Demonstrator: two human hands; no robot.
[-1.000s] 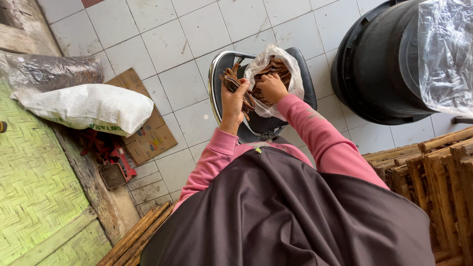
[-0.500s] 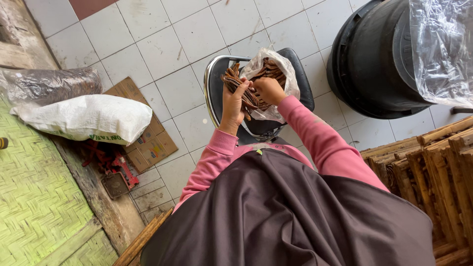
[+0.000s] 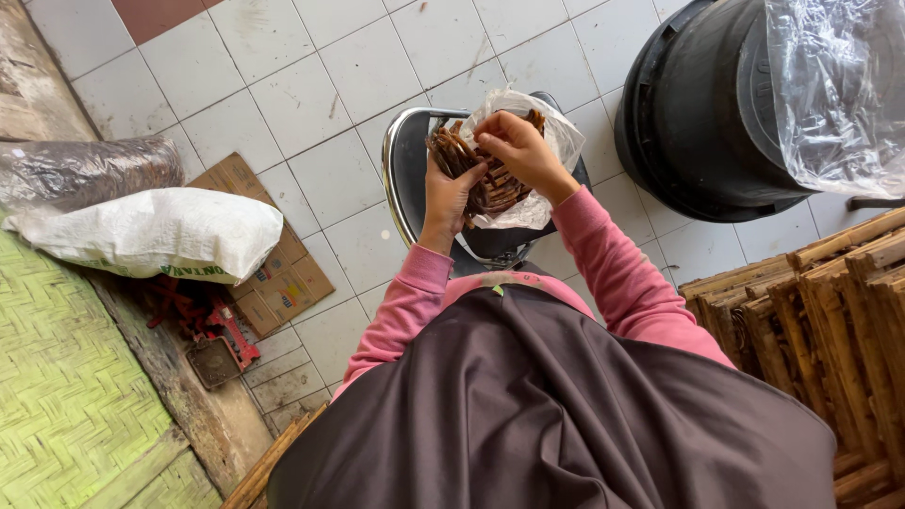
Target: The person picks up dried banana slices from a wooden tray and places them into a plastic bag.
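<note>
left hand (image 3: 451, 193) gripping brown sticks (image 3: 457, 154), right hand (image 3: 520, 151) pinching sticks in clear bag (image 3: 547, 141)

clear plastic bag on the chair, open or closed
Open. The clear plastic bag gapes at its mouth, brown sticks poke out, and the right hand reaches into it.

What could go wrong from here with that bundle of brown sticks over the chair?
1. The left hand grips a loose bundle of brown sticks while the right hand reaches in; some may slip onto the tiled floor.
2. The thin clear plastic bag lies loosely on the chair seat and might slide off, or tear on stick ends.
</note>
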